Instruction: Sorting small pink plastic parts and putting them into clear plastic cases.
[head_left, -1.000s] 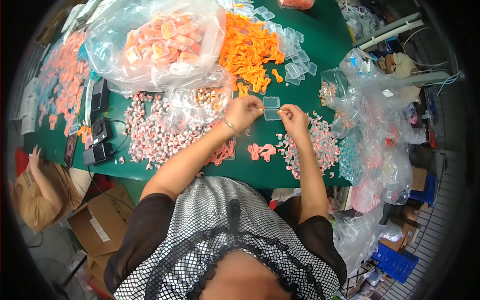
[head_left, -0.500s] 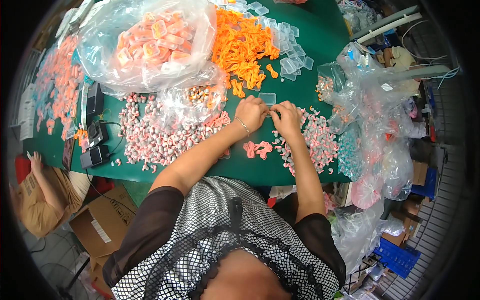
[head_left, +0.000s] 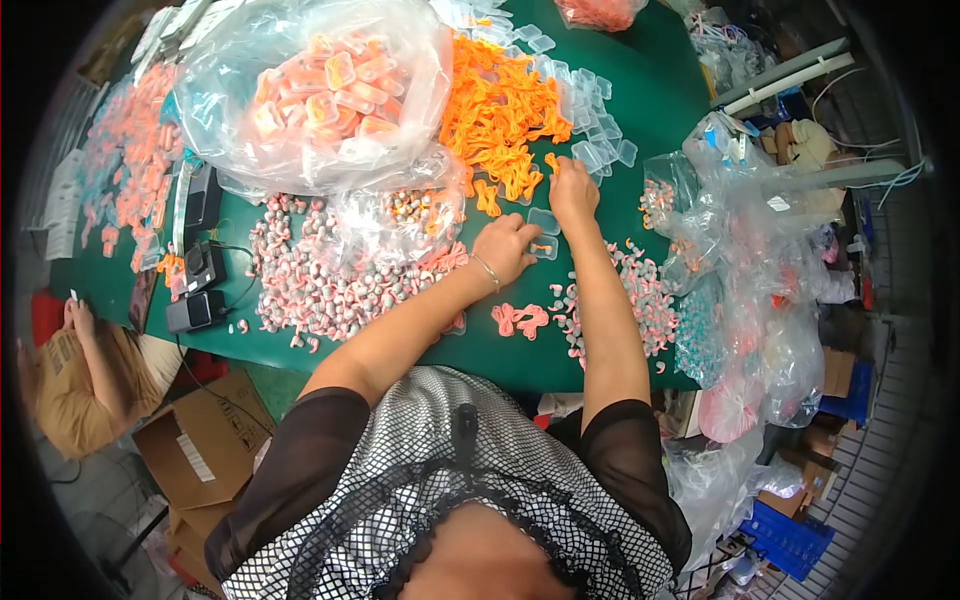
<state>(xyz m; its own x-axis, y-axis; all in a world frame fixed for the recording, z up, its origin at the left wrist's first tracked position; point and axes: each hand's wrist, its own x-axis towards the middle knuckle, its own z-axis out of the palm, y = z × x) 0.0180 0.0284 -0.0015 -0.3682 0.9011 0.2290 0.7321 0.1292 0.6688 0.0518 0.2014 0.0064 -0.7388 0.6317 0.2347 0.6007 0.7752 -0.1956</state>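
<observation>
My left hand (head_left: pixel 506 248) is at the middle of the table, its fingers closed on the left edge of a small clear plastic case (head_left: pixel 543 220). The case lies unfolded, and a small orange piece shows inside its near half. Farther off and to the right, my right hand (head_left: pixel 574 190) pinches a bundle of orange cord (head_left: pixel 552 161); its fingertips are partly hidden. Just left of that hand spreads a big heap of orange cord bundles (head_left: pixel 505 110). Clear empty cases (head_left: pixel 600 130) lie scattered beyond it.
Grey-and-pink earplug-like pieces (head_left: pixel 345 270) heap at left, more (head_left: pixel 640 300) at right. Pink cord bundles (head_left: pixel 520 320) lie nearer me. A large clear bag (head_left: pixel 215 120) holds filled cases. Black devices (head_left: pixel 205 265) stand at left, near another person's hand (head_left: pixel 80 320). Plastic bags (head_left: pixel 750 260) hang right.
My right hand has left the left hand and reached away to the cord bundle beside the heap. The case now lies unfolded, an orange piece in it, under my left fingers.
</observation>
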